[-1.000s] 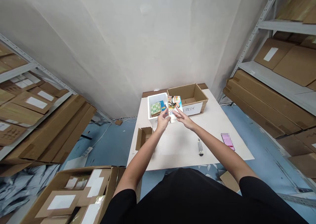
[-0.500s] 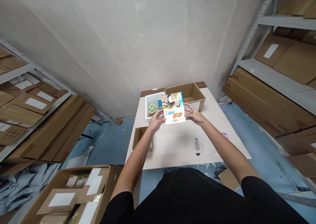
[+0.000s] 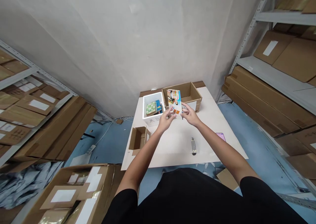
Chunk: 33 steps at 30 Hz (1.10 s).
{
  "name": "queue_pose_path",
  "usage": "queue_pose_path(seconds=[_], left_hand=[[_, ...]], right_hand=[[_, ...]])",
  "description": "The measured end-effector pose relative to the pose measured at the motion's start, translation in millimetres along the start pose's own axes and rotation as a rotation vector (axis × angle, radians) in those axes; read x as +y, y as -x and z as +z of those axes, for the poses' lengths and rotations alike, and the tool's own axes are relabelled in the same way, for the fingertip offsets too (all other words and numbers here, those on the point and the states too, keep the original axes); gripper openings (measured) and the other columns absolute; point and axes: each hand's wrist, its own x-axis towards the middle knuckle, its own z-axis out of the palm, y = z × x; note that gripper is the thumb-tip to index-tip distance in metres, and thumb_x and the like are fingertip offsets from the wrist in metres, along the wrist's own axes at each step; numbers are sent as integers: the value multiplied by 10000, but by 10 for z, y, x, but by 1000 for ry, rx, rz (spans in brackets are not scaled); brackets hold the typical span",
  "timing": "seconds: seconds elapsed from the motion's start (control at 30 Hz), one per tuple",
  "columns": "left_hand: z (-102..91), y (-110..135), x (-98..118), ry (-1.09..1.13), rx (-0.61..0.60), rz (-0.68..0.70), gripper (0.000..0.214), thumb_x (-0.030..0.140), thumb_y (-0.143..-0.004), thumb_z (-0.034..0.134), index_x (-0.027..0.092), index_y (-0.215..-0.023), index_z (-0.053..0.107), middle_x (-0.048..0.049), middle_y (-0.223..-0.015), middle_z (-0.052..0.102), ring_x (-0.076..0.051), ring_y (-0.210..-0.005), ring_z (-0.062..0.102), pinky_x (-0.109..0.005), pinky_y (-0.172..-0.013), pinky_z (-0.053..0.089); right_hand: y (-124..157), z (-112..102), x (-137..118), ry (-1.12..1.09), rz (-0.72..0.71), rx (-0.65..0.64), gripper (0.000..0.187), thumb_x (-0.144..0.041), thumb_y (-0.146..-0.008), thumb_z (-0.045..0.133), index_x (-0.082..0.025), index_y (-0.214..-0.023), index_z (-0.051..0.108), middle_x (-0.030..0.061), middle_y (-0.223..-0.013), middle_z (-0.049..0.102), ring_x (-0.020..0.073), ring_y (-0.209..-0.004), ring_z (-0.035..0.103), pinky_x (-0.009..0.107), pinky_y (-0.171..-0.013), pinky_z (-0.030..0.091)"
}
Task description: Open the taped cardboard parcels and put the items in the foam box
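Note:
A thin book (image 3: 174,98) with a colourful printed cover is held up above the table, tilted. My right hand (image 3: 190,114) grips its lower right edge. At the lower left edge of the book, my left hand (image 3: 165,120) has its fingers and thumb closed on it. Behind the book stands an open cardboard box (image 3: 196,97). To the left of that is a white foam box (image 3: 151,119) with several books (image 3: 151,108) inside, a green-patterned one on top. A small open carton (image 3: 134,141) sits near my left forearm.
On the white table (image 3: 170,151) lie a utility knife (image 3: 193,146) and a phone with a pink screen (image 3: 220,136). Shelves with cartons (image 3: 259,102) flank both sides. A large box of parcels (image 3: 61,194) stands at the lower left.
The book has turned and tilted, so its cover looks narrower. My left hand has shifted right, closer to my right hand. More of the foam box and the small carton shows.

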Motion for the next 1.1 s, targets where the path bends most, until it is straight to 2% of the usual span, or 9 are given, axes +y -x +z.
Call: queue_pose_path(seconds=[0.1, 0.17, 0.23, 0.33, 0.4, 0.53, 0.7, 0.87, 1.1], left_hand=[[233, 12, 125, 24, -7, 61, 681, 428, -811, 878, 226, -1433, 688, -126, -1437, 641, -296, -1237, 682, -409, -1078, 536], [238, 3, 165, 45, 40, 69, 649, 441, -831, 860, 207, -1415, 700, -131, -1419, 662, -308, -1256, 673, -424, -1109, 522], [129, -12, 167, 94, 72, 40, 658, 466, -837, 850, 198, -1418, 698, -135, -1419, 678, -314, -1245, 679, -430, -1087, 542], [-164, -34, 115, 179, 72, -70, 800, 485, -774, 895, 225, -1489, 646, -124, -1457, 668, -301, -1174, 705, -398, -947, 612], [-382, -45, 50, 227, 10, -156, 864, 474, -721, 929, 246, -1502, 636, -117, -1433, 683, -281, -1104, 723, -366, -852, 630], [-755, -75, -147, 306, -95, -239, 920, 447, -666, 969, 252, -1502, 639, -117, -1330, 731, -251, -1038, 731, -361, -826, 625], [-1176, -187, -479, 324, -86, -319, 1019, 441, -647, 984, 305, -1568, 568, -109, -1328, 728, -213, -1024, 733, -366, -892, 611], [-1655, -425, -816, 368, -250, -356, 1023, 376, -674, 966, 306, -1599, 535, -136, -1284, 737, -225, -973, 747, -394, -894, 613], [-2287, -992, -1422, 438, -200, -415, 1051, 229, -633, 968, 302, -1591, 542, -65, -1147, 708, -178, -886, 728, -407, -862, 633]], right_hand=[[46, 159, -23, 110, -94, -70, 744, -360, -849, 760, -325, -1566, 563, 59, -1523, 643, 315, -1414, 597, 468, -1130, 537], [46, 224, -21, 175, -125, -106, 671, -336, -869, 730, -349, -1529, 612, 29, -1580, 591, 315, -1494, 513, 465, -1161, 507], [-5, 222, 3, 197, -126, -87, 685, -315, -873, 717, -365, -1545, 593, 29, -1596, 574, 318, -1507, 491, 483, -1168, 496], [-169, 95, 73, 206, -70, 100, 800, -314, -833, 777, -373, -1590, 523, 57, -1587, 574, 323, -1457, 527, 521, -1163, 495], [-302, -16, 133, 177, 4, 165, 894, -330, -782, 844, -369, -1603, 492, 77, -1548, 597, 319, -1380, 579, 537, -1140, 514], [-509, -96, 289, -42, 172, -5, 938, -341, -710, 908, -316, -1566, 524, 81, -1266, 735, 279, -1096, 718, 493, -978, 615], [-708, 90, 499, -181, 290, -11, 841, -270, -649, 938, -308, -1429, 626, 0, -981, 747, 221, -891, 744, 403, -820, 650], [-1071, 283, 647, -189, 387, -30, 810, -220, -643, 938, -341, -1385, 636, -24, -937, 736, 204, -888, 744, 390, -824, 657], [-1871, 550, 1009, -135, 462, -64, 843, -186, -673, 907, -363, -1433, 587, -37, -944, 728, 175, -867, 746, 366, -817, 676]])
